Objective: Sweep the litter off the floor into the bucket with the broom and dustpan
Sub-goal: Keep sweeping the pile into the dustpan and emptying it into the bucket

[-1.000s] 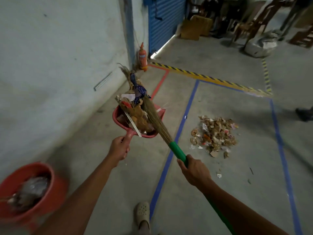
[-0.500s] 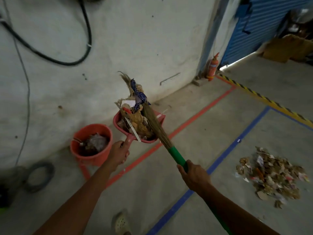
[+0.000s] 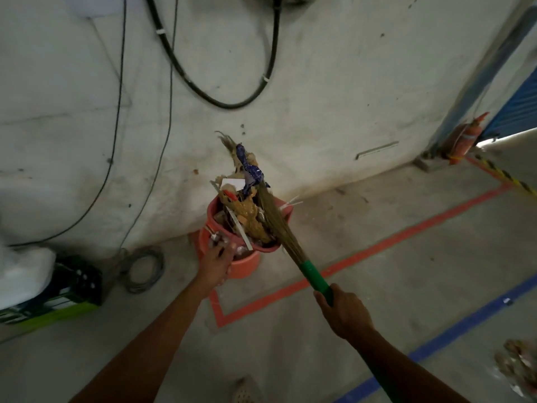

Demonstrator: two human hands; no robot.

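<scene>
My left hand (image 3: 216, 264) grips the handle of a red dustpan (image 3: 214, 210) heaped with litter (image 3: 247, 219): brown scraps, white strips and a blue wrapper. The dustpan hangs directly over the red bucket (image 3: 245, 264) by the wall, hiding most of it. My right hand (image 3: 344, 314) holds the green handle of the broom (image 3: 315, 276), whose straw bristles lie across the litter in the pan. A remaining litter pile (image 3: 518, 363) sits on the floor at the far right edge.
A grey wall with hanging black cables (image 3: 220, 103) rises just behind the bucket. A wire coil (image 3: 143, 269) and a green-black crate (image 3: 62, 289) lie to the left. A fire extinguisher (image 3: 465, 141) stands right. Red tape (image 3: 369, 253) and blue tape (image 3: 453, 337) cross the floor.
I have turned left toward the wall. The loaded dustpan and the broom moved from beside the bucket to right above it, and the floor pile slid to the right edge.
</scene>
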